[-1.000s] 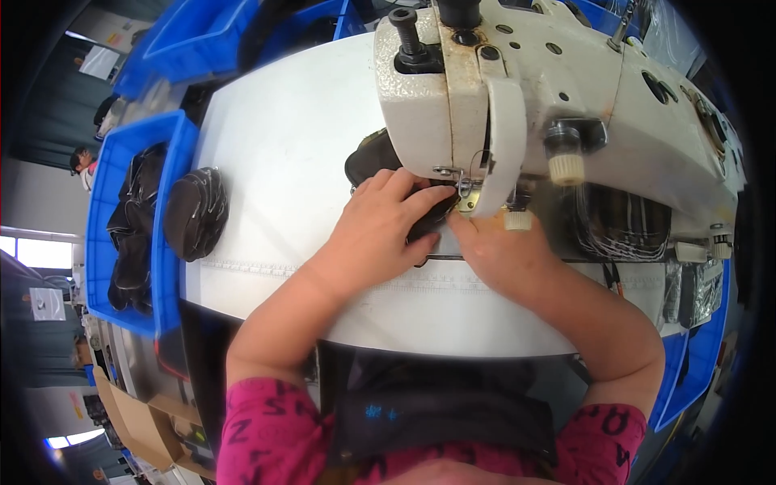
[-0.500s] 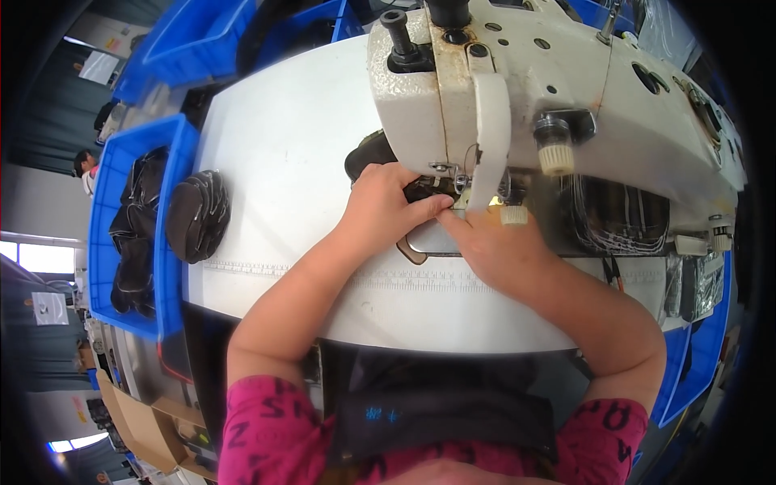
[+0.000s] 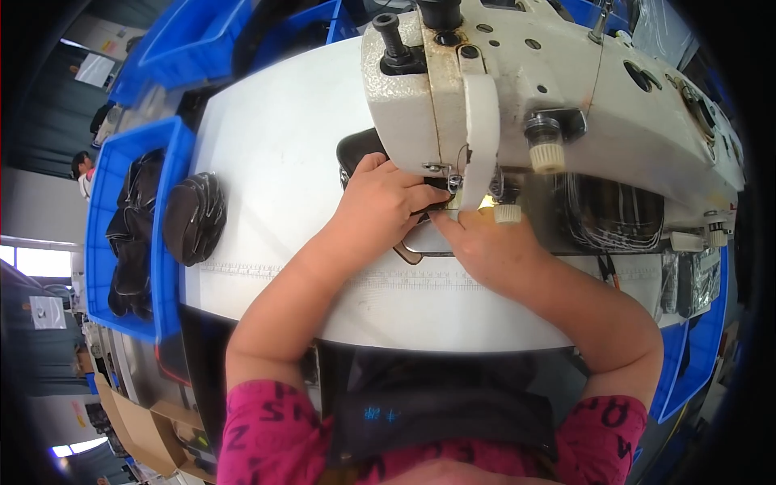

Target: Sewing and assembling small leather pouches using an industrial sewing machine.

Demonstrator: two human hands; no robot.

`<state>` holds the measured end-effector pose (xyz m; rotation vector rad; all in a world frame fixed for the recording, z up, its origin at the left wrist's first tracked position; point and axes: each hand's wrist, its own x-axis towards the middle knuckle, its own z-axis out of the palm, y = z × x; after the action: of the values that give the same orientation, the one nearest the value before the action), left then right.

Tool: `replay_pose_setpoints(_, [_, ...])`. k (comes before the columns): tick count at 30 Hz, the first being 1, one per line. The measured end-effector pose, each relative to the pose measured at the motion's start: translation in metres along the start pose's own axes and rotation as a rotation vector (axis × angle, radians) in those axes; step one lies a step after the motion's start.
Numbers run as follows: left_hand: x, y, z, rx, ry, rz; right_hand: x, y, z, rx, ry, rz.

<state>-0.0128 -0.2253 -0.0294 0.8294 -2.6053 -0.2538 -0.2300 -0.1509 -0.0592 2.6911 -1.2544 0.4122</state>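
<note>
Under the white sewing machine (image 3: 408,105), a dark, rounded, leather-like piece (image 3: 361,149) lies at the presser foot (image 3: 454,184). My left hand (image 3: 373,202) is closed on this piece, its fingers bent over it and one fingertip close to the foot. Just right of the needle area, my right hand (image 3: 501,246) has its fingertips closed on the near edge of the same piece. Its other fingers are partly hidden behind the machine's white lever (image 3: 481,137) and a ridged knob (image 3: 508,213). Most of the piece is covered by my left hand and the machine head.
A stack of dark rounded pieces (image 3: 194,218) lies at the left of the white table (image 3: 275,129), beside a blue bin (image 3: 168,275) of dark items. More stacked pieces (image 3: 618,214) sit under the machine arm, near thread snips (image 3: 608,271). Blue crates (image 3: 198,48) stand behind.
My left hand has shifted its grip, and its fingertip now reaches nearer the presser foot. More of the dark piece shows beyond that hand. The whole view has shifted slightly.
</note>
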Motion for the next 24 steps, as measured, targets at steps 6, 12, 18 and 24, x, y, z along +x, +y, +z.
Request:
replay_pose_setpoints(6, [0.003,0.003,0.0,-0.122,-0.074,-0.031,-0.002,0.0,0.003,-0.012,0.012,-0.009])
replay_pose_setpoints(12, [0.002,0.012,-0.003,0.041,-0.062,0.051,0.002,0.0,-0.003,0.035,-0.027,0.008])
replay_pose_setpoints(18, [-0.001,0.019,-0.002,0.048,-0.066,0.007,-0.001,-0.002,-0.005,0.006,-0.053,0.026])
replay_pose_setpoints(24, [0.0,0.026,0.006,0.086,-0.032,-0.045,-0.002,0.001,-0.002,-0.032,-0.034,0.024])
